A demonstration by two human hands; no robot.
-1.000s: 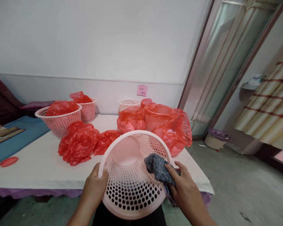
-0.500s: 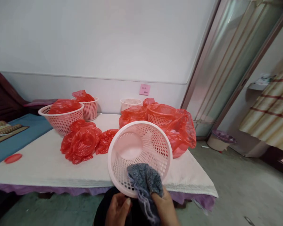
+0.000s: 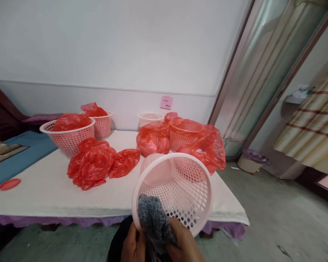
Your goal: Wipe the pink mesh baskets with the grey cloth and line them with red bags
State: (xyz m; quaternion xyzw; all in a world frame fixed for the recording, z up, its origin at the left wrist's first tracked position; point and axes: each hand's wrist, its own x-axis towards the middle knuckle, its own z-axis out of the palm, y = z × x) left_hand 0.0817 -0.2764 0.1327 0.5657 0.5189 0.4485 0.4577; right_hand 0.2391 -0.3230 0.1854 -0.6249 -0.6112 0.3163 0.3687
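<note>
A pink perforated basket (image 3: 188, 189) is tilted at the near edge of the table, its open mouth facing me. My left hand (image 3: 133, 243) grips the lower left of its rim. In my right hand (image 3: 182, 240) is a bunched dark grey cloth (image 3: 153, 218), which lies over the rim's lower left and partly inside the mouth. The cloth hides part of the rim and some of my fingers.
Red plastic bags (image 3: 91, 163) lie left of the basket, near a red oval piece (image 3: 10, 184). Baskets with red bags (image 3: 68, 140) stand at back left, more at back right (image 3: 183, 140). A bin (image 3: 250, 162) is on the floor.
The basket has shifted right and closer, with its mouth turned. The cloth has moved left from inside the mouth to the lower left rim, and both hands are closer together.
</note>
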